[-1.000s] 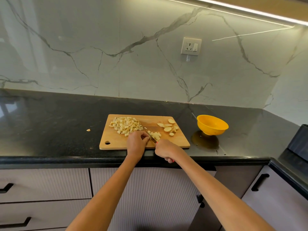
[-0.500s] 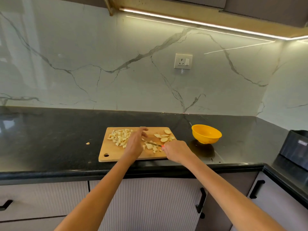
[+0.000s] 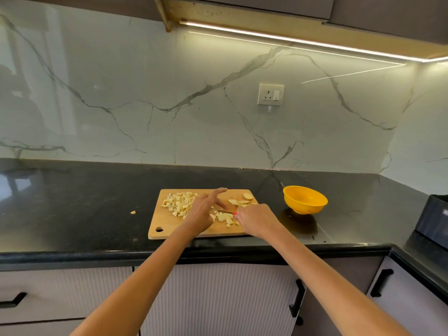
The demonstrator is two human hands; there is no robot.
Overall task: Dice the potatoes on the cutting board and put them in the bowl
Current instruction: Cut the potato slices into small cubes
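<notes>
Two bare forearms reach from the near edge over the black tabletop (image 3: 72,214) to the wooden cutting board (image 3: 167,224). Right hand (image 3: 257,220): fingers curled round a knife (image 3: 224,211) with a red handle, thin blade pointing left across the board. Left hand (image 3: 201,212): fingers extended and spread, holding nothing, hovering or resting over the board's middle; contact cannot be told. Small heap of fresh dice (image 3: 225,218) lies between the hands, just below the blade. Larger pile of diced potato (image 3: 178,203) sits on the board's far left part. Several uncut potato slices (image 3: 242,201) lie at the far right corner. One stray piece (image 3: 132,212) rests on the tabletop left of the board. Yellow bowl (image 3: 305,199) stands right of the board, apart from it. Beyond: marble backsplash (image 3: 145,93) with a wall socket (image 3: 270,94).
</notes>
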